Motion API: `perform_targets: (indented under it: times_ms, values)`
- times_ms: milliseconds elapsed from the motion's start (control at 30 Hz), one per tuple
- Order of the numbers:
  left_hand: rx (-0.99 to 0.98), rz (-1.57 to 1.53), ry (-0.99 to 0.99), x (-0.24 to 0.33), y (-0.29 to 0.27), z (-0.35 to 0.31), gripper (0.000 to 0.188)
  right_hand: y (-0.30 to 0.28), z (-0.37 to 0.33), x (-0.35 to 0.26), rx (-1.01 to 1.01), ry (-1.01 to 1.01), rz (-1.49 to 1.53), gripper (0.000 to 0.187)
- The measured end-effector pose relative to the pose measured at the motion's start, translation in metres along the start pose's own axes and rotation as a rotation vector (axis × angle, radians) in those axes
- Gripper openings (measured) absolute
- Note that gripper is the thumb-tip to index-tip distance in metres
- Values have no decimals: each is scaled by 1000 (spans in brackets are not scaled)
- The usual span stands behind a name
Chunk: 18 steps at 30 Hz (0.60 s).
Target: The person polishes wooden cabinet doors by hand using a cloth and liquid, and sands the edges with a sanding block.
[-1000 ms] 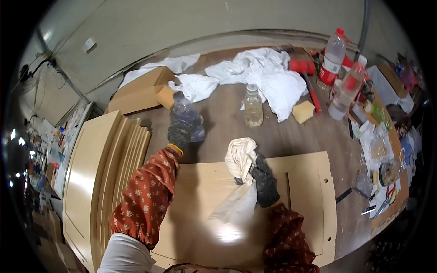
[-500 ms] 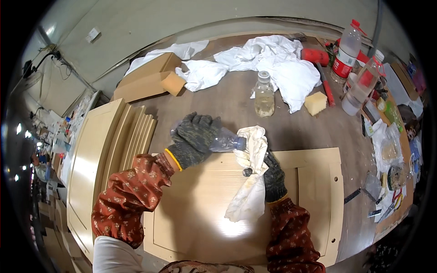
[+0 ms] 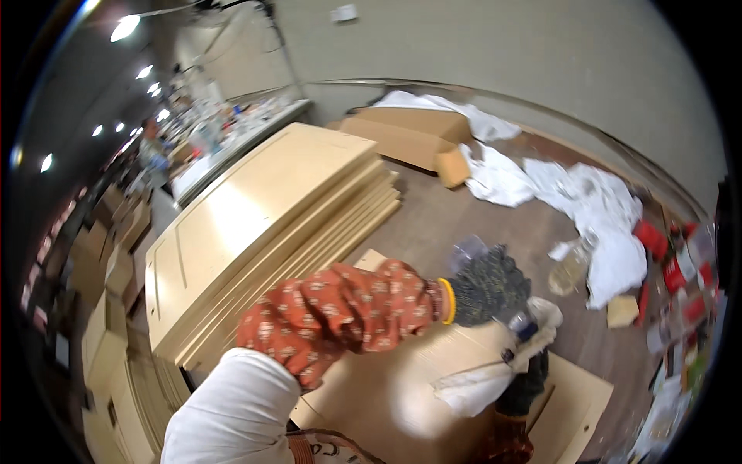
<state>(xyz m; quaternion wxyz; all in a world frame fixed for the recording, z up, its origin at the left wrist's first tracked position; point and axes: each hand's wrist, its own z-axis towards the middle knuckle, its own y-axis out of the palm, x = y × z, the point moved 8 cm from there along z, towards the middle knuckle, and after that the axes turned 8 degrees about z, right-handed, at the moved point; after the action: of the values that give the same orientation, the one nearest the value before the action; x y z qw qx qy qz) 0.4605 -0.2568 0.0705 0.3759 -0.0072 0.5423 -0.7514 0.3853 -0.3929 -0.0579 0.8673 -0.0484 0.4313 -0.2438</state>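
Note:
My left hand [image 3: 491,288], in a dark grey knit glove with a yellow cuff, is wrapped round a clear plastic bottle [image 3: 467,251]. The bottle lies sideways, its dark cap end against a stained white cloth [image 3: 473,388]. Gloved in the same way, my right hand [image 3: 527,382] is closed on the cloth from the far side, and its fingers are partly hidden by it. A dark round bit [image 3: 507,355] shows on the cloth. Both hands are above a cream-coloured door panel [image 3: 581,396] lying flat on the brown table.
A stack of cream panels [image 3: 247,213] stands at the left. Behind are an open cardboard box [image 3: 406,135], white rags [image 3: 595,201] and a glass bottle of cloudy liquid [image 3: 570,272]. A yellow sponge [image 3: 622,312] and larger plastic bottles [image 3: 680,317] are at the right.
The view has swung left, so the table's things sit farther right and the panel stack shows more fully. Both hands keep hold of the bottle and cloth.

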Motion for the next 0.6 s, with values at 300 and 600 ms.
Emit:
perform_targets:
  times_ms: [300, 600]
  values:
    - [115, -461, -536, -70, 70, -13, 64, 56, 79, 68, -281, 68, -458, 45]
    - [59, -430, -564, -70, 57, -41, 52, 71, 82, 64, -278, 41, -544, 49]
